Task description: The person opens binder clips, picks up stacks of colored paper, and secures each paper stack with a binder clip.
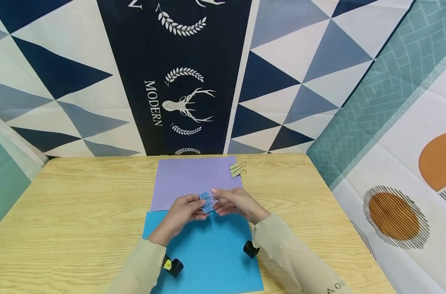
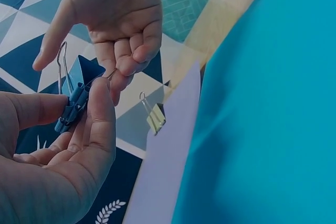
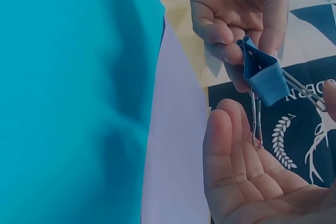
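A blue binder clip [image 1: 205,197] is pinched between the thumb and fingers of my left hand [image 1: 184,211], above the seam of two coloured sheets. Both wire handles of the clip [image 3: 269,85] point toward my right hand [image 1: 242,202], spread apart from each other. My right hand has its thumb beside one handle and its loosely bent fingers by the other, as the right wrist view shows. The purple sheet [image 1: 190,175] lies at the back, with a yellow-green binder clip [image 1: 236,170] on its right edge. A blue sheet [image 1: 212,253] lies in front, under my hands.
The sheets lie on a light wood-grain table [image 1: 79,220]. Patterned cloth [image 1: 274,73] hangs behind the table's back edge, and more cloth [image 1: 410,171] is on the right. Black wrist-camera parts [image 1: 177,267] stick out below my sleeves.
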Demonstrator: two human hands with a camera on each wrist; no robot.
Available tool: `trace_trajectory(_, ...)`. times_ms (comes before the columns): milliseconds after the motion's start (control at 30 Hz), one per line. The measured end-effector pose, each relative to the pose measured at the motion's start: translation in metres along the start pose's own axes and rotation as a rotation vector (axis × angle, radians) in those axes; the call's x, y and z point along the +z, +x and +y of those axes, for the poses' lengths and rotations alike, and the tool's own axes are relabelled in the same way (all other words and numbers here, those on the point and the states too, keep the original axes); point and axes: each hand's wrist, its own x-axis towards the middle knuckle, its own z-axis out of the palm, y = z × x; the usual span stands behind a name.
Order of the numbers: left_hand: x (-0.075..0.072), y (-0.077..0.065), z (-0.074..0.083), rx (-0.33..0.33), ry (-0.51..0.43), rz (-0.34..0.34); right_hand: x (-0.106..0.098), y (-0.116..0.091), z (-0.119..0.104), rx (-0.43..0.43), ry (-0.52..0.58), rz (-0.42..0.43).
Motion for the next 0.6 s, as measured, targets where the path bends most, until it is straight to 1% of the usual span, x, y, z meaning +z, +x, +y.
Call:
trace_trajectory(200,-0.0029,-0.0021,0.0002,0.013,0.009,-0.019,0.0005,-0.0005,-0.001,-0.002,0.001,-0.029)
trace_trajectory(467,-0.0039,-0.0049,-0.0029,0.02,0.02,-0.015,-0.0015,-0.0011,0.0015,0.002,-0.01,-0.07)
trace_trajectory(600,-0.0044,-0.0055,-0.0039,0.024,0.027,-0.014,-0.0012,-0.0016,0.0032,0.004,-0.02,-0.074)
